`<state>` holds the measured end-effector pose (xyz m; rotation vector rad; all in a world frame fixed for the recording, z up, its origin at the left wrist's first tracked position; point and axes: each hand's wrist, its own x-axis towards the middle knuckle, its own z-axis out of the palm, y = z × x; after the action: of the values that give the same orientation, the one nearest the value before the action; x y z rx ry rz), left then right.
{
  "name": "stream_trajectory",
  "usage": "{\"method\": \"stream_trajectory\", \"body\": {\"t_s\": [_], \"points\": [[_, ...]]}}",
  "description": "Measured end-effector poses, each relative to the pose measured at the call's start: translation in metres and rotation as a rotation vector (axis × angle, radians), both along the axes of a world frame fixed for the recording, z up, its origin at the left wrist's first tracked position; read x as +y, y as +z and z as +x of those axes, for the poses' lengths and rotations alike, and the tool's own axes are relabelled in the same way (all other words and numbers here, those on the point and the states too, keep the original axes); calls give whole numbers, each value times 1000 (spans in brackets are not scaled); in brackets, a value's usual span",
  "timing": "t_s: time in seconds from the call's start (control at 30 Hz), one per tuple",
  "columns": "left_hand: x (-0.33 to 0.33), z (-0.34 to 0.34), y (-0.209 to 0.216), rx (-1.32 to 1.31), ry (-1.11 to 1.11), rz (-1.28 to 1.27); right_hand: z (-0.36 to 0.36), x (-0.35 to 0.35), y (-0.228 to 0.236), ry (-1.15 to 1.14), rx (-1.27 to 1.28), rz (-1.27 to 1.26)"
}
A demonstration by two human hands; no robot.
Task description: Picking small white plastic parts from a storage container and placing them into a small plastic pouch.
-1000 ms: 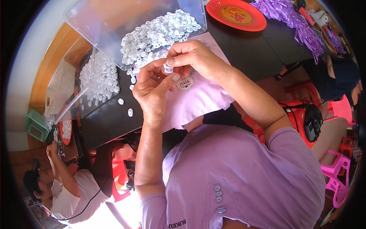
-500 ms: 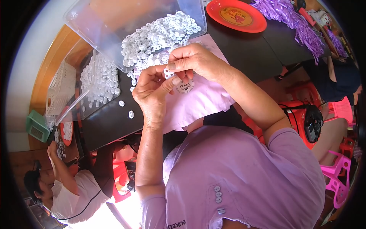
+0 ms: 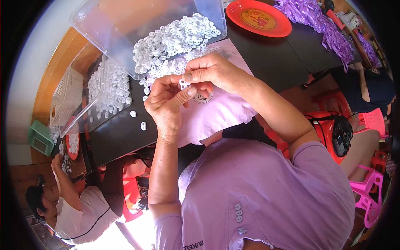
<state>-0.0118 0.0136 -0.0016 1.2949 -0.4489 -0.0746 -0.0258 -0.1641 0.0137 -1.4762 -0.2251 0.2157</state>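
Note:
Between my two hands is a small white oval plastic piece with two holes (image 3: 184,84), its holes toward me. My left hand (image 3: 166,100) pinches its lower edge between thumb and forefinger, with the other fingers curled behind. At the upper edge, the thumb and fingers of my right hand (image 3: 214,73) close on the same piece. Under both hands a pink cloth (image 3: 216,118) with a round printed mark hangs over the table edge. Just beyond, a clear plastic bin (image 3: 104,35) lies tipped toward me, and many similar white pieces (image 3: 175,37) spill from it.
Another clear container (image 3: 100,110) of white pieces stands at left, by a green basket (image 3: 41,138). Loose pieces (image 3: 143,126) dot the dark table (image 3: 121,135). A red plate (image 3: 258,18) and purple ribbons (image 3: 316,23) lie at far right. Another person (image 3: 83,212) works at lower left.
My right hand has shifted slightly down along the white piece, and my left thumb a little lower. Both hands still hold it. The person at left has moved an arm slightly.

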Motion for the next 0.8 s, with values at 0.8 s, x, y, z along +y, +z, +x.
{"method": "stream_trajectory", "body": {"t_s": [0.8], "points": [[-2, -5, 1, -72, -9, 34, -12, 0, 4, 9, 4, 50]]}}
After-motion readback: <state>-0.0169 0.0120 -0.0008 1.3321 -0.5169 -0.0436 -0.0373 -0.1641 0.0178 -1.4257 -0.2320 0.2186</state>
